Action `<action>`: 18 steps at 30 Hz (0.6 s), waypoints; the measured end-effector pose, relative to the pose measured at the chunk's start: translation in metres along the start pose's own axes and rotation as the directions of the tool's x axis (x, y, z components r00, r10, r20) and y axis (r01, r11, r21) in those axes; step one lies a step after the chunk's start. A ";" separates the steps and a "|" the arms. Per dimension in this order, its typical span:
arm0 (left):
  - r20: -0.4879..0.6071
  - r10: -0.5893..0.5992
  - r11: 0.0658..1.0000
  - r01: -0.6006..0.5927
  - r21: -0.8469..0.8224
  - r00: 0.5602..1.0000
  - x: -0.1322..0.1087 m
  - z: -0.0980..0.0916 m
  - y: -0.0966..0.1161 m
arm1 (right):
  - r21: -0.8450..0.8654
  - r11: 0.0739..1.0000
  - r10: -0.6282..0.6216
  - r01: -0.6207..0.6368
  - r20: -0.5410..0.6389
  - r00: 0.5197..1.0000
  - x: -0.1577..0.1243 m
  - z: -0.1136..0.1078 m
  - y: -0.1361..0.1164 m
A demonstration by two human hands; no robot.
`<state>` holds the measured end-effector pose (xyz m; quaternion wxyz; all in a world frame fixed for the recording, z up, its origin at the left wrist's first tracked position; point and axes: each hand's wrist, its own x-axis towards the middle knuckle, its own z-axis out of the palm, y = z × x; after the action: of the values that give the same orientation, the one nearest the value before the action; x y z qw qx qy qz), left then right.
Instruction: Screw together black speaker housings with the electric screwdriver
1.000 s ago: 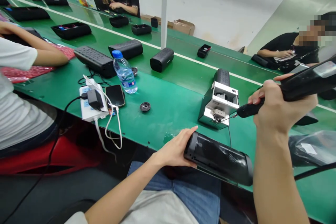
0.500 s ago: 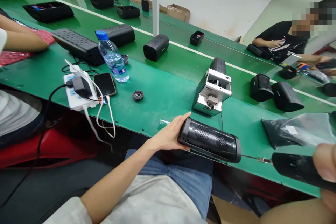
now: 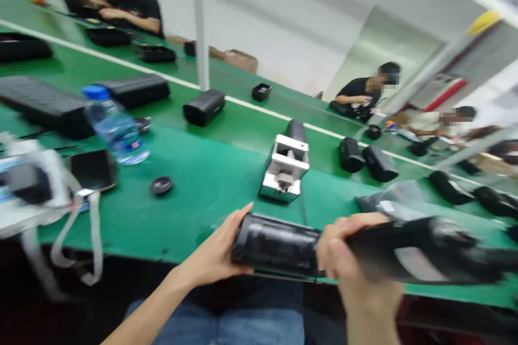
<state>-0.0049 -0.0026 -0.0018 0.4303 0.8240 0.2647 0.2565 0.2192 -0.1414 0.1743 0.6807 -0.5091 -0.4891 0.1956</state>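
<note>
My left hand (image 3: pixel 214 245) grips a black cylindrical speaker (image 3: pixel 275 245) with a mesh body, low over the near edge of the green workbench (image 3: pixel 226 226). My right hand (image 3: pixel 350 248) closes around a black electric screwdriver (image 3: pixel 416 248), which lies almost level and blurred. The fingers of that hand are at the speaker's right end and hide that end. The screwdriver's bit is hidden behind those fingers.
A metal screw feeder (image 3: pixel 284 170) stands beyond the speaker. A water bottle (image 3: pixel 115 125), phone (image 3: pixel 92 170), power strip (image 3: pixel 28 183), round speaker driver (image 3: pixel 161 185), several black speakers and a plastic bag (image 3: pixel 388 199) lie on the bench. Co-workers sit across it.
The view has tilted and swung right. My right hand has brought the screwdriver in from the right to the speaker's right end. The speaker remains in my left hand.
</note>
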 end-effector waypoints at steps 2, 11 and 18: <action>-0.031 -0.021 0.999 0.022 0.035 0.999 -0.003 0.003 -0.010 | -0.006 0.999 -0.042 0.042 0.016 0.999 -0.004 -0.005 0.020; -0.086 -0.043 0.993 0.052 0.108 0.995 -0.005 0.007 -0.024 | 0.063 0.996 -0.060 0.057 0.042 0.997 -0.019 -0.004 0.049; -0.066 -0.044 0.997 0.048 0.057 0.997 -0.001 0.004 -0.020 | 0.090 0.989 -0.126 0.116 0.114 0.985 -0.007 -0.007 0.035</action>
<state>-0.0070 0.0045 -0.0211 0.4029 0.8212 0.3049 0.2654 0.2305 -0.1361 0.1399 0.6814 -0.4371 -0.5504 0.2041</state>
